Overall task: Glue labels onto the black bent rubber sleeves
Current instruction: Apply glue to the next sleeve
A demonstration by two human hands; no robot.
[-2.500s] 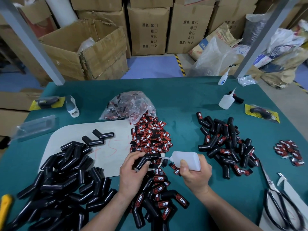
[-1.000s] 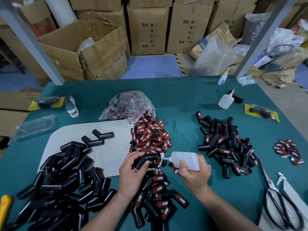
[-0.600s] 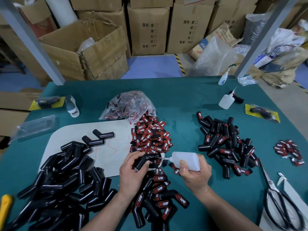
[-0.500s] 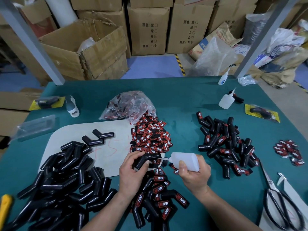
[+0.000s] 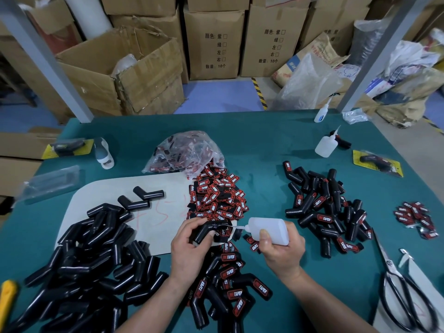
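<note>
My left hand [image 5: 189,246] grips a black bent rubber sleeve [image 5: 204,231] over the near middle of the green table [image 5: 264,145]. My right hand [image 5: 281,251] holds a white glue bottle [image 5: 269,230] on its side, its nozzle tip touching the sleeve's upper end. Red and black labels [image 5: 216,195] lie heaped just beyond the hands. Unlabelled sleeves [image 5: 86,255] are piled at the left. Labelled sleeves [image 5: 228,284] lie between my forearms, and another labelled pile [image 5: 324,207] sits to the right.
A clear bag of labels [image 5: 187,152] lies behind the heap. Scissors [image 5: 401,292] lie near the right edge, a small label cluster [image 5: 415,217] beyond them. Two more glue bottles [image 5: 325,146] stand at the back right. A white board [image 5: 108,195] lies under the left pile.
Almost nothing differs; both hands keep the same hold, with the bottle nozzle staying at the sleeve.
</note>
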